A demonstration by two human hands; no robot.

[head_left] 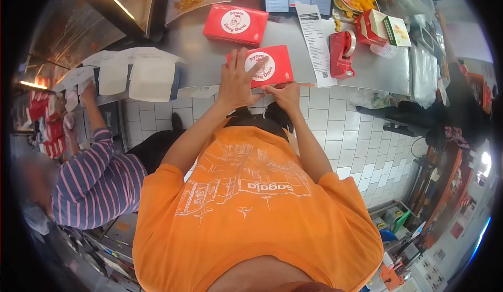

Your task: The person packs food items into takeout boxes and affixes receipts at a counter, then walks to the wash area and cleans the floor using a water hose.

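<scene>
"Hands, left to right: why so placed?"

"Behind them sits another box [236, 24], just beyond my work. My left hand [237, 80] is spread across the red box [282, 65], I'd say to steady it. That box lies flat at the near edge of the counter [380, 73], within easy reach."

"And your right?"

"My right hand [285, 96] curls at its near side; I cannot tell whether it pinches anything. Rightward, the receipt [314, 43] and tape dispenser [340, 61] lie apart, seemingly leaving me elbow room."
</scene>
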